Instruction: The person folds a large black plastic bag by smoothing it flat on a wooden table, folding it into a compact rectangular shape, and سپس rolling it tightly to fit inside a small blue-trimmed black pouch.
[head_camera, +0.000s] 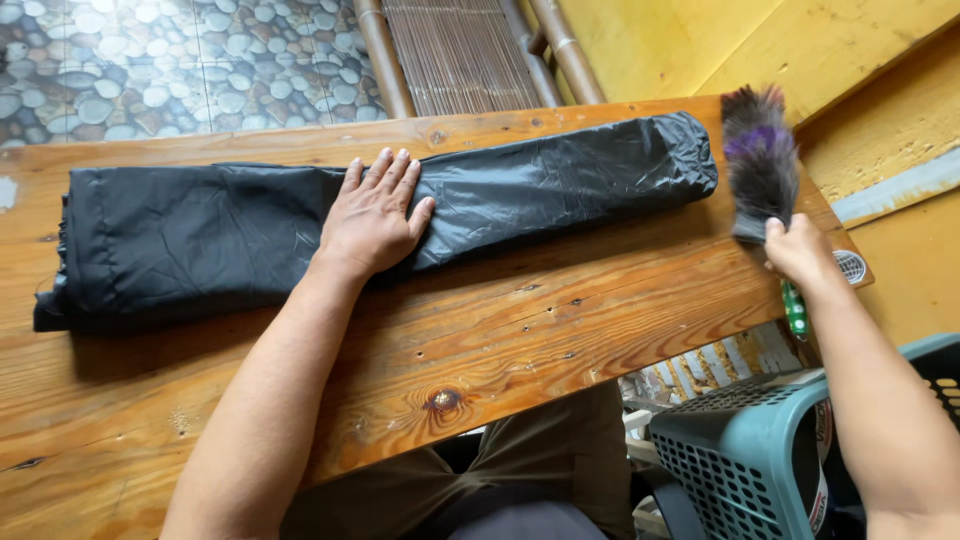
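A long black bundle of cloth and plastic (560, 180) lies across a wooden table (520, 330). My left hand (375, 215) rests flat on its middle, fingers spread and pointing away from me. My right hand (800, 250) grips the green handle of a feather duster (760, 160) at the table's right end. The duster's dark grey and purple feathers point away from me and lie beside the bundle's right tip.
A teal plastic basket (750, 460) stands on the floor at the lower right, below the table's edge. Bamboo poles and a slatted mat (460, 50) lie beyond the table. Pebble-patterned floor (180, 60) shows at the upper left, yellow boards (700, 40) at the upper right.
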